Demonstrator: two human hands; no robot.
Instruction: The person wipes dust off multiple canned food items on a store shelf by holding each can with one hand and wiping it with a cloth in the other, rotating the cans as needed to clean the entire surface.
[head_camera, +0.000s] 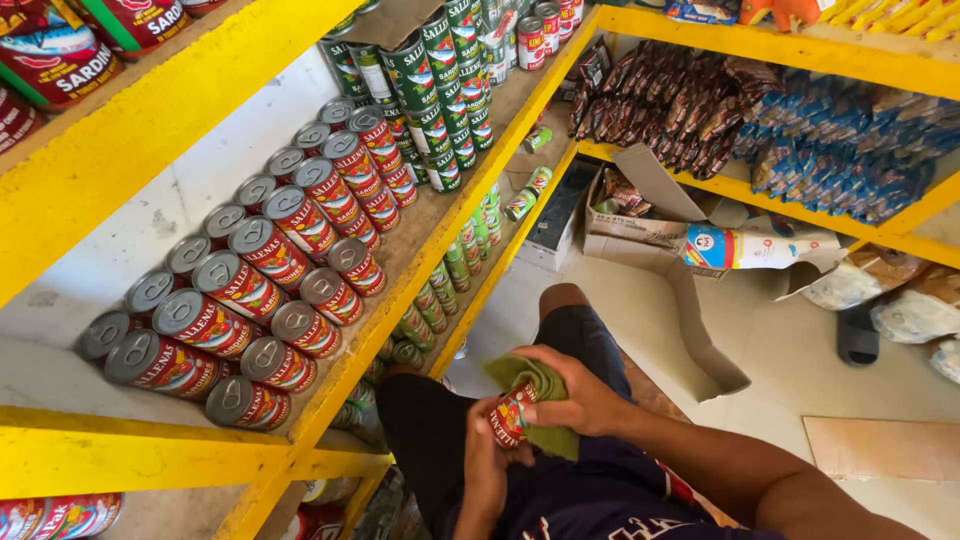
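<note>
1. One red-labelled can (512, 412) is held above the seated person's lap, below and in front of the yellow shelf's front edge (440, 235).
2. The can is gripped from below by the left hand (487, 468), whose fingers are curled closed round its lower half.
3. A green cloth (540, 400) is pressed onto the can by the right hand (578, 395), which is closed over the cloth with the fingers bent down onto it.
4. Rows of like red cans (250, 300) are laid on their sides along the shelf, some close to its front edge; green cans (440, 80) are stacked toward the far end.
5. An open cardboard box (650, 215) is seen on the floor beyond the knees.
6. Risk, as judged: the smooth can could be twisted out of the one-handed grip under the cloth's pressure and dropped; the lying cans nearest the edge could be rolled off if knocked.
</note>
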